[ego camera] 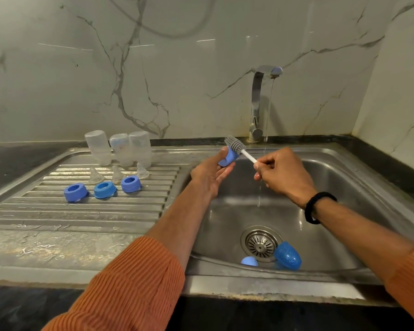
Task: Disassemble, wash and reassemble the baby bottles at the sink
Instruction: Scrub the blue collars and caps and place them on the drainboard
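Note:
My left hand (210,173) holds a blue bottle cap (228,158) over the sink's left edge. My right hand (282,173) grips the white handle of a grey bottle brush (236,143), whose bristles poke through the cap. On the drainboard stand three clear bottles (120,148) upside down, with three clear teats (116,174) in front of them and three blue collar rings (103,189) nearer to me. Two more blue caps (287,255) lie in the basin beside the drain (260,243).
A thin stream of water runs from the steel tap (258,101) into the steel sink (344,187). The ribbed drainboard (81,216) stretches to the left. A marble wall stands behind and at the right.

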`<move>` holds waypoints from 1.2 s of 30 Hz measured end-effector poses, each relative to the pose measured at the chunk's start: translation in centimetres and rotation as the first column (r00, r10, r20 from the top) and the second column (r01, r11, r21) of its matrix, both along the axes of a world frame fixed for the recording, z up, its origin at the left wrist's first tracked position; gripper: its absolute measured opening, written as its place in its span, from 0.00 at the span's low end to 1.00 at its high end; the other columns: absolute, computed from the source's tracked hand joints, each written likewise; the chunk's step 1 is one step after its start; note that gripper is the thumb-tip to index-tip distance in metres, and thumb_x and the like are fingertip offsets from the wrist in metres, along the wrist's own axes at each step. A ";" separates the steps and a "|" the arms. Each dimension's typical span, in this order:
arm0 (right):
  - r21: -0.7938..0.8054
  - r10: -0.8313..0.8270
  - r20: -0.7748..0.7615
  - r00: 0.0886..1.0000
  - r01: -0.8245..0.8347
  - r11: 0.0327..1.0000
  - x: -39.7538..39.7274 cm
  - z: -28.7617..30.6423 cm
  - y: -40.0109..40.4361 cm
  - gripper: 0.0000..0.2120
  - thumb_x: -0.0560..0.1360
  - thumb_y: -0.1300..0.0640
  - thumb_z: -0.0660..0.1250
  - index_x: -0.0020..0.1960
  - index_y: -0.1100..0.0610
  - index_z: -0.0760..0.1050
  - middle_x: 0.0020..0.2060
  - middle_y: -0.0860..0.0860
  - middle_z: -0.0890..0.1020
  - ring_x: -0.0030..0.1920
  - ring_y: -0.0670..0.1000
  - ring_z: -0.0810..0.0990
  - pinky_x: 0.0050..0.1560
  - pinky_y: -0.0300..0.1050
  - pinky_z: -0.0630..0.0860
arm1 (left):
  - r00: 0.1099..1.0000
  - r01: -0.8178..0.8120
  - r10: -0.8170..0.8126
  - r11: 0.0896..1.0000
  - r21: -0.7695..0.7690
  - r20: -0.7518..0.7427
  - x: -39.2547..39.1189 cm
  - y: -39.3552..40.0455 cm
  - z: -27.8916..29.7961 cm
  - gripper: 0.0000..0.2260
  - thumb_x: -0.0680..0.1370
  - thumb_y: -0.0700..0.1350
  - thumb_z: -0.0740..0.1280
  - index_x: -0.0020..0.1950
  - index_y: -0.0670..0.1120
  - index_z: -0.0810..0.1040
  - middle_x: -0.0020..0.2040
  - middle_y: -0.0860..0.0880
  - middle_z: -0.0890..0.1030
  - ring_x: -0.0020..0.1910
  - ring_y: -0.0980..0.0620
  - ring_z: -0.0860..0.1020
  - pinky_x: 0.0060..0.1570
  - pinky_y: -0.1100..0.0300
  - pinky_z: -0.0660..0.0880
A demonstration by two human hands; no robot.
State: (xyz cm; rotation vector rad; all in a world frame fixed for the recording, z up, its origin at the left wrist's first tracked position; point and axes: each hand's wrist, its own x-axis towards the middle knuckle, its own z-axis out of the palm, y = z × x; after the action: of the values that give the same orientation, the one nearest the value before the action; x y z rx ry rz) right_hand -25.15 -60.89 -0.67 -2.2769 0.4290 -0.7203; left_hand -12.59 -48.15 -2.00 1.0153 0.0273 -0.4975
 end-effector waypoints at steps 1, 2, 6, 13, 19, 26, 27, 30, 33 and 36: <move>-0.006 -0.005 0.003 1.000 0.005 1.000 0.1 -0.1 0.1 0.05 0.80 0.58 0.71 0.50 0.56 0.85 0.35 0.48 0.86 0.30 0.37 0.82 0.36 0.36 0.77 | 1.000 0.005 -0.005 1.000 0.018 0.005 0.1 0.0 -0.2 0.22 0.74 0.42 0.79 0.63 0.34 0.78 0.57 0.35 0.84 0.50 0.42 0.86 0.50 0.55 0.84; -0.010 -0.010 0.005 1.000 0.010 1.000 0.2 -0.2 0.2 0.05 0.80 0.58 0.70 0.49 0.57 0.85 0.35 0.48 0.86 0.30 0.38 0.83 0.37 0.36 0.79 | 1.000 0.013 -0.013 0.999 0.046 0.012 0.1 0.0 -0.4 0.22 0.74 0.44 0.79 0.62 0.35 0.79 0.56 0.36 0.84 0.48 0.44 0.86 0.48 0.56 0.84; -0.008 -0.033 0.006 0.999 0.033 0.999 0.3 -0.2 -0.1 0.06 0.81 0.59 0.70 0.48 0.57 0.85 0.35 0.49 0.86 0.34 0.41 0.84 0.39 0.37 0.80 | 0.997 0.055 -0.061 0.985 0.166 0.035 -0.3 -0.2 -0.7 0.20 0.72 0.48 0.80 0.57 0.39 0.80 0.48 0.39 0.86 0.40 0.47 0.87 0.40 0.57 0.84; 0.081 0.040 -0.044 0.998 -0.037 0.996 -0.1 0.2 0.0 0.06 0.81 0.57 0.70 0.50 0.56 0.86 0.35 0.49 0.87 0.26 0.38 0.80 0.27 0.31 0.72 | 0.993 0.114 -0.110 0.988 0.100 -0.046 -0.8 -0.5 0.0 0.17 0.76 0.45 0.74 0.62 0.41 0.78 0.45 0.35 0.85 0.38 0.42 0.87 0.36 0.53 0.83; 0.313 0.166 -0.121 0.979 -0.121 0.942 -1.0 1.1 0.3 0.05 0.81 0.59 0.70 0.49 0.58 0.85 0.36 0.51 0.88 0.26 0.44 0.76 0.26 0.38 0.72 | 0.995 0.046 -0.044 0.999 0.027 -0.085 -0.1 0.6 0.2 0.16 0.80 0.40 0.70 0.67 0.39 0.76 0.50 0.33 0.82 0.39 0.40 0.85 0.40 0.49 0.85; 0.320 0.094 -0.088 0.992 -0.061 0.945 -1.5 1.1 0.1 0.05 0.81 0.60 0.70 0.49 0.58 0.84 0.35 0.53 0.87 0.24 0.44 0.75 0.25 0.39 0.72 | 0.992 0.128 -0.129 0.991 0.043 0.010 -0.8 0.4 0.7 0.10 0.83 0.40 0.68 0.62 0.39 0.74 0.49 0.35 0.81 0.43 0.40 0.84 0.43 0.49 0.84; 0.319 0.077 -0.076 0.994 -0.049 0.946 -1.5 1.1 0.0 0.05 0.81 0.60 0.70 0.48 0.58 0.84 0.34 0.53 0.87 0.24 0.44 0.75 0.25 0.39 0.72 | 0.989 0.142 -0.143 0.989 0.047 0.027 -1.1 0.3 0.6 0.13 0.82 0.40 0.68 0.65 0.38 0.74 0.51 0.34 0.81 0.44 0.40 0.84 0.43 0.49 0.84; 0.314 0.042 -0.050 0.998 -0.024 0.949 -1.3 1.0 -0.3 0.05 0.81 0.60 0.70 0.48 0.58 0.84 0.33 0.52 0.87 0.24 0.44 0.76 0.25 0.39 0.73 | 0.986 0.157 -0.158 0.987 0.013 0.059 -1.4 0.3 0.5 0.20 0.82 0.39 0.68 0.74 0.38 0.71 0.55 0.34 0.80 0.46 0.39 0.85 0.44 0.47 0.84; 0.295 0.016 -0.021 1.000 -0.009 0.955 -1.0 0.7 -0.1 0.07 0.81 0.59 0.69 0.47 0.59 0.84 0.33 0.52 0.87 0.23 0.44 0.76 0.25 0.39 0.72 | 0.978 0.191 -0.191 0.982 0.013 0.084 -1.5 0.3 0.5 0.22 0.83 0.39 0.66 0.77 0.38 0.68 0.55 0.34 0.79 0.47 0.39 0.84 0.46 0.46 0.84; 0.285 -0.014 -0.010 1.000 0.016 0.958 -0.5 0.4 0.1 0.07 0.81 0.59 0.69 0.46 0.59 0.84 0.32 0.52 0.86 0.23 0.44 0.75 0.25 0.39 0.72 | 0.976 0.205 -0.208 0.977 0.050 0.061 -1.9 -0.1 0.7 0.23 0.85 0.39 0.64 0.78 0.36 0.63 0.57 0.32 0.78 0.49 0.38 0.83 0.49 0.46 0.82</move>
State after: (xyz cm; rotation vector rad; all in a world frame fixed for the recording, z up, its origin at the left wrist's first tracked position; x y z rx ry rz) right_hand -25.66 -60.80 -0.30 -2.0073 0.5200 -0.6134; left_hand -14.52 -48.25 -1.32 1.0823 -0.1283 -0.6547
